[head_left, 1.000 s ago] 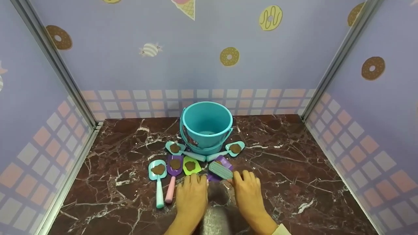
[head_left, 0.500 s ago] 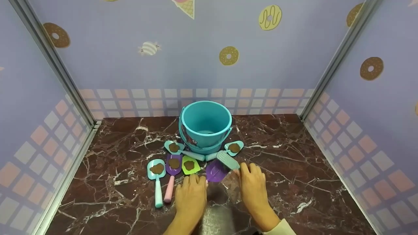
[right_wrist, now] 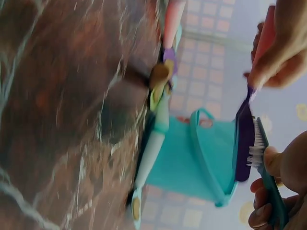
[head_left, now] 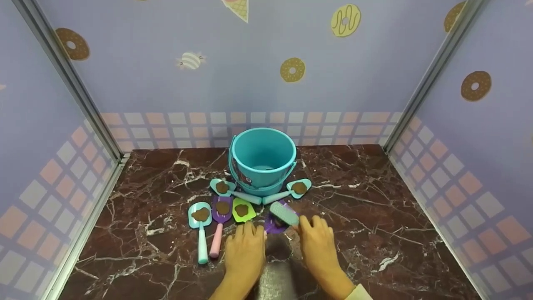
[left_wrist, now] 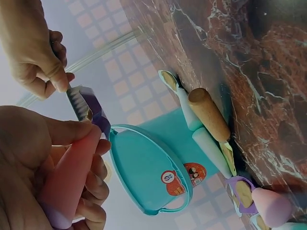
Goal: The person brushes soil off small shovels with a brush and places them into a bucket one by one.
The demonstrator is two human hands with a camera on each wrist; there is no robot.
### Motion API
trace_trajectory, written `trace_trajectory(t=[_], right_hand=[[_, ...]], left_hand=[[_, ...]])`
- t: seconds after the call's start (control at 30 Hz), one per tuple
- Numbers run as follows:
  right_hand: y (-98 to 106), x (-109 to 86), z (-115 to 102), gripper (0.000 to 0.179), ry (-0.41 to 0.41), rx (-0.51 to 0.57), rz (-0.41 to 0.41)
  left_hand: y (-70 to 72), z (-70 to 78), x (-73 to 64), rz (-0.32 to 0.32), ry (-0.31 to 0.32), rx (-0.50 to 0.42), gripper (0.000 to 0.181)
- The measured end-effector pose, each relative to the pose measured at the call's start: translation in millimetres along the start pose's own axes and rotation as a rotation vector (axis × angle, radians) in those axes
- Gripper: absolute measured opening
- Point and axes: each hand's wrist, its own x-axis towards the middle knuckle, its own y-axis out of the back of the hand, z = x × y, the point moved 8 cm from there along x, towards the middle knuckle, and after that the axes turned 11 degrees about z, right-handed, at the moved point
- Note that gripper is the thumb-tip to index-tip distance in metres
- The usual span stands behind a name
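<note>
My left hand [head_left: 245, 250] grips the pink handle [left_wrist: 72, 177] of a toy shovel, whose purple blade [right_wrist: 244, 143] is held up off the counter. In my right hand [head_left: 318, 248] is a grey-green scrub brush [head_left: 284, 213], pinched between thumb and fingers. Its white bristles [right_wrist: 257, 148] meet the face of the purple blade in the right wrist view. From above, the brush back covers much of that blade.
A turquoise bucket [head_left: 266, 180] stands behind. Around it lie several dirt-smeared shovels: turquoise ones [head_left: 202, 241], a purple one with a pink handle [head_left: 218, 239], and a green one [head_left: 250, 213] with a wooden handle [left_wrist: 209, 115]. Patterned walls enclose the marble counter [head_left: 354, 200].
The brush slid toward the blade's far right edge half a second ago, then came back left over the blade. My left hand stays nearly in place with the shovel.
</note>
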Motion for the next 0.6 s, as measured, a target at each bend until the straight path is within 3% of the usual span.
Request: trace_trajectory(t=[0.17,0.27,0.4,0.6], right_hand=[[-1,10.7,22,0.029,-0.052,0.024,0.036],[2,14.7,25,0.03,-0.048,0.064,0.075],[9,12.0,11,0.029,-0.014,0.108,0.082],[11,-8.9,-21,0.027,0.081,0.077,-0.025]], left_hand=[[-1.7,-0.1,-1.2,-0.017,-0.001,0.002,0.021],[-2.5,-0.5,-0.9,-0.032,0.006,-0.006,0.021],[-4.1,-1.4,-0.6,-0.067,0.024,-0.019,0.02],[-3.9,-2.5,1.2,-0.097,0.043,-0.028,0.02]])
